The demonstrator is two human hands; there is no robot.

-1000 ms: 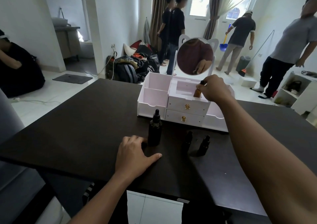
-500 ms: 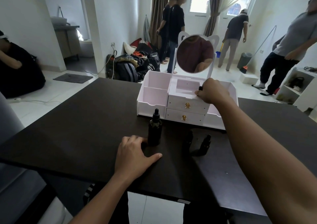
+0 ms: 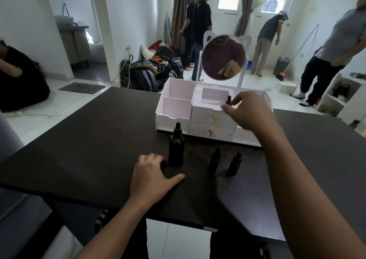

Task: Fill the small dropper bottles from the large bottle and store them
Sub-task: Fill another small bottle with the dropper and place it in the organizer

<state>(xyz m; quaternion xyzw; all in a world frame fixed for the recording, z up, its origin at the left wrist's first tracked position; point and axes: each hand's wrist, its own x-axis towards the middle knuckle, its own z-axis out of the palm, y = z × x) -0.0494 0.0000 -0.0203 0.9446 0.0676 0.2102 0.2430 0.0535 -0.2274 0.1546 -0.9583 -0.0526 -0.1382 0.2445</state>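
Dark table (image 3: 89, 149) carries the white mirror organizer (image 3: 174, 108) at centre frame, left hand (image 3: 152, 179) flat beside the upright large bottle (image 3: 176, 149), right hand (image 3: 247, 110) half-open around the stored dropper bottle (image 3: 229, 99) upright in the top middle tray, contact unclear, two unstored dropper bottles (image 3: 214, 159) upright between the hands, no legible labels.

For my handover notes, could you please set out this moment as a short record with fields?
Left hand: flat on the table, beside the large bottle
Right hand: at the cap of the small dropper bottle; grip unclear, blurred
Small dropper bottle: upright in the organizer's top middle compartment
Waiting: first spare bottle and second spare bottle, upright on the table in front of the organizer
Large bottle: upright, capped
Drawers: both closed
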